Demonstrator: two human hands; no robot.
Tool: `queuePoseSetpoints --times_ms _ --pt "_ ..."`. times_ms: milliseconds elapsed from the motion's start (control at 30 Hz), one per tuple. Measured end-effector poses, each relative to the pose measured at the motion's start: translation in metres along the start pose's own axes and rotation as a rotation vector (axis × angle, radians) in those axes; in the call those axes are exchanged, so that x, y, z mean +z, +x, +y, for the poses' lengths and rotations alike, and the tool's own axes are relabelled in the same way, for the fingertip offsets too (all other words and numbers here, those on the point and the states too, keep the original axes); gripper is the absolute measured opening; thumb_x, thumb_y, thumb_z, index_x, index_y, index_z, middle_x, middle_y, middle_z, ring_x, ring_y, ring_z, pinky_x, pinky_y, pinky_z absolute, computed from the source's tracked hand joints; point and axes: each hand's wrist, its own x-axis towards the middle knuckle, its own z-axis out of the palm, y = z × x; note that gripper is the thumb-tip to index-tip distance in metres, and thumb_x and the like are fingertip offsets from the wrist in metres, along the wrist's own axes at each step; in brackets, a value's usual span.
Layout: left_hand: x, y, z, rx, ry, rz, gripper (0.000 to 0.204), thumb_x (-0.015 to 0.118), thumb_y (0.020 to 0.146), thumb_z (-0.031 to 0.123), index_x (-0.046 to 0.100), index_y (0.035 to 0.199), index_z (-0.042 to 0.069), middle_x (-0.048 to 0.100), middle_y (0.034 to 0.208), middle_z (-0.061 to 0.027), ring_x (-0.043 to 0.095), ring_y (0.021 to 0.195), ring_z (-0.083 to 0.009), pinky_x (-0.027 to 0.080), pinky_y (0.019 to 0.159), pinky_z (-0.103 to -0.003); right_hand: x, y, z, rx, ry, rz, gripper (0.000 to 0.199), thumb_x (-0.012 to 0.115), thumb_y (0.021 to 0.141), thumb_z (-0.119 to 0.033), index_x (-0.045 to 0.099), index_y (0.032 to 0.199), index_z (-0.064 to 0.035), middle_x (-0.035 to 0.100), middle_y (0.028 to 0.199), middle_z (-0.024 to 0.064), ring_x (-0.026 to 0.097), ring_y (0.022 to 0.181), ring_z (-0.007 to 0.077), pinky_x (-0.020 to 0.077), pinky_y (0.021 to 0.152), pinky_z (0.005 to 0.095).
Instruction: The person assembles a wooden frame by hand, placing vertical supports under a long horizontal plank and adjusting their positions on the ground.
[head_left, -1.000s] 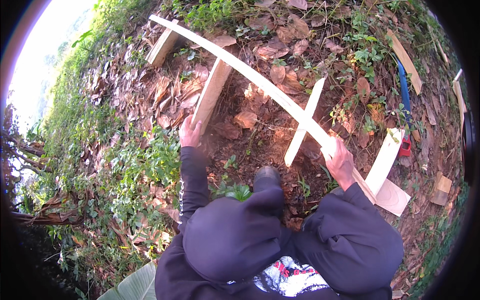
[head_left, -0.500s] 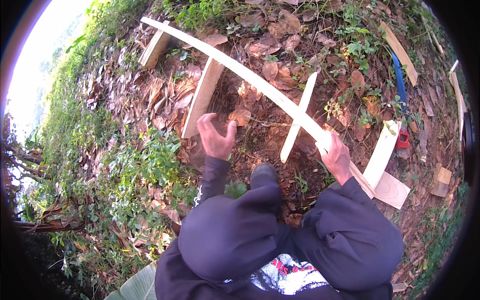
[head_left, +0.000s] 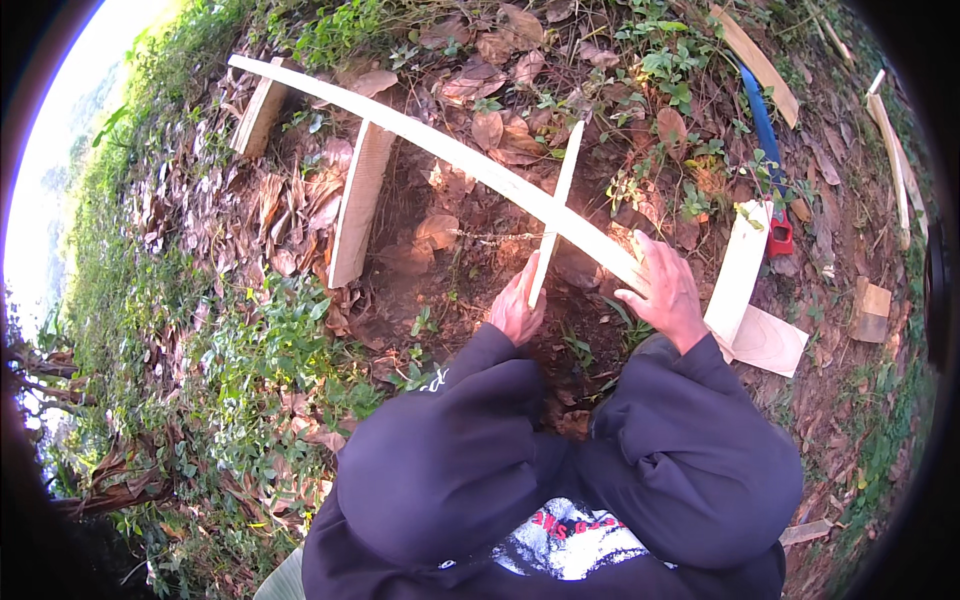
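Note:
A long pale wooden plank (head_left: 440,150) lies across the leaf-strewn ground from the upper left to the lower right. A thin wooden slat (head_left: 556,215) crosses under or against it, and my left hand (head_left: 517,308) grips the slat's near end. My right hand (head_left: 664,290) rests on the long plank just right of that crossing, fingers spread over its edge. A wider board (head_left: 357,204) stands crosswise under the plank to the left. Both forearms are in dark sleeves.
Another short board (head_left: 738,270) and a flat wooden panel (head_left: 771,341) lie at the right. A blue-and-red tool (head_left: 770,160) lies beyond them. Loose planks (head_left: 756,62) and a wood block (head_left: 869,308) sit at the far right. Green plants cover the slope at left.
My left hand left the wide board at the left, swung right through the air, and now holds the near end of the thin slat. My right hand stayed on the long plank.

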Motion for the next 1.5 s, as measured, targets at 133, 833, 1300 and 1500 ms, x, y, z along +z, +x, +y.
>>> queuePoseSetpoints --times_ms 133,833,1300,1500 --pt "-0.006 -0.001 0.004 -0.023 0.011 0.0 0.066 0.058 0.09 0.004 0.033 0.151 -0.002 0.057 0.13 -0.0329 0.061 0.113 -0.0475 0.052 0.096 -0.046 -0.006 -0.046 0.034 0.132 -0.12 -0.036 0.109 0.087 0.066 -0.043 0.032 0.153 -0.0097 0.045 0.142 0.0161 0.041 0.134 0.035 0.0295 0.114 0.0511" --pt "0.011 -0.003 0.011 -0.067 0.002 0.076 0.05 0.058 0.095 0.008 0.043 0.142 -0.001 0.069 0.095 -0.029 0.068 0.084 -0.0468 0.055 0.072 -0.047 0.008 -0.117 0.078 0.251 -0.211 0.231 0.037 0.077 0.067 -0.01 0.055 0.092 0.0069 0.036 0.153 0.021 0.019 0.149 0.0484 0.0232 0.122 0.0536" --pt "0.029 -0.003 0.026 -0.057 -0.062 -0.012 0.053 0.057 0.094 0.008 0.042 0.144 -0.002 0.065 0.11 -0.0313 0.066 0.09 -0.0482 0.055 0.077 -0.049 -0.002 -0.127 0.093 0.293 -0.296 0.279 0.044 0.083 0.066 -0.018 0.053 0.089 0.004 0.038 0.151 0.0231 0.028 0.144 0.05 0.0317 0.115 0.0543" --pt "0.03 0.002 0.021 0.002 -0.024 -0.01 0.047 0.059 0.094 0.008 0.048 0.138 -0.004 0.063 0.118 -0.0306 0.064 0.101 -0.0467 0.053 0.087 -0.049 0.004 -0.127 0.091 0.339 -0.274 0.249 0.044 0.082 0.065 -0.018 0.054 0.089 0.0044 0.038 0.149 0.0239 0.029 0.142 0.0513 0.0327 0.114 0.0557"
